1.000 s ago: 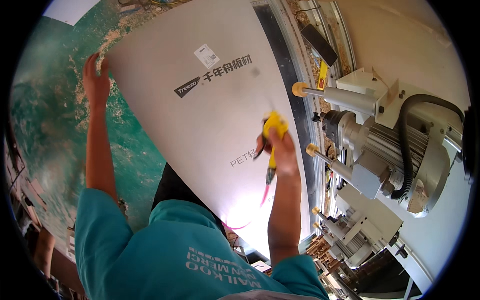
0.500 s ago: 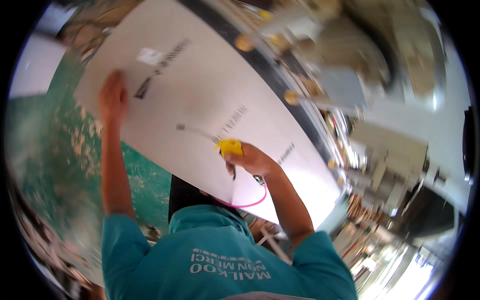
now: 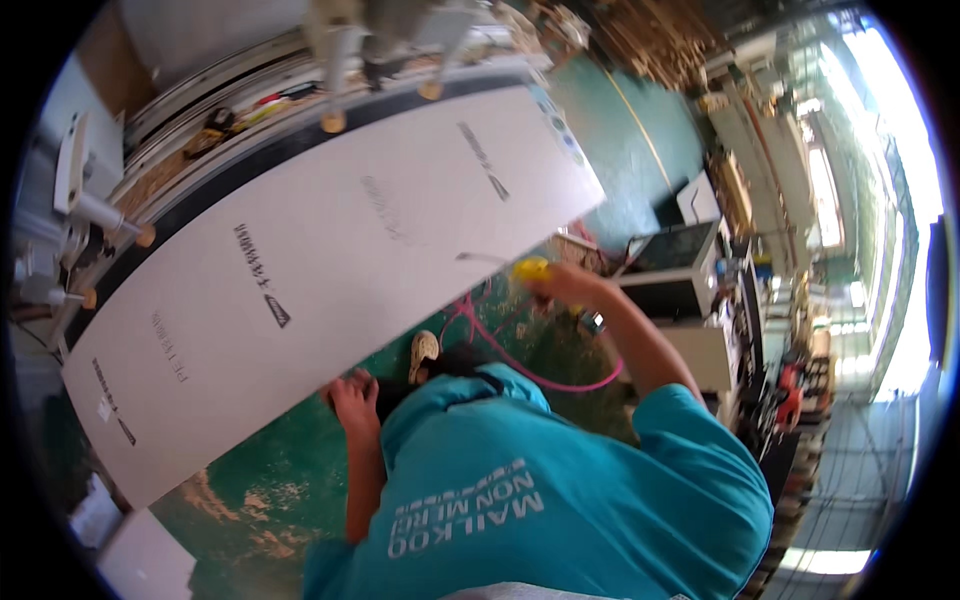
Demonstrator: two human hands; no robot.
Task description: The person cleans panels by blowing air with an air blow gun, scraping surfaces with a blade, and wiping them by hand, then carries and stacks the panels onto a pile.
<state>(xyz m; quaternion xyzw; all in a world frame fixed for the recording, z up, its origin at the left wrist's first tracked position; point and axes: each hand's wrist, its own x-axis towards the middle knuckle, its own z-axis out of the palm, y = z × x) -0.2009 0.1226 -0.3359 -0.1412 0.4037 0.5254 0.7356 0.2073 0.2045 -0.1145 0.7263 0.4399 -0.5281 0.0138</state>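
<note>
A long white panel with dark printed marks lies on the machine bed in front of me. My left hand is at its near edge, fingers bent over that edge. In my right hand is a yellow air blow gun, my fingers wrapped round its body. Its thin metal nozzle points left, over the panel's near edge. From the gun, a pink air hose loops down toward the floor.
Round-ended clamps line the panel's far side by a dark strip. Hand tools lie on the bed behind. A boxy cabinet stands right, boards are stacked far off, and wood dust marks the green floor.
My view has swung to the right, and the panel now runs from lower left to upper right. My left hand has gone from the panel's face to its near edge. The blow gun stays in my right hand.
</note>
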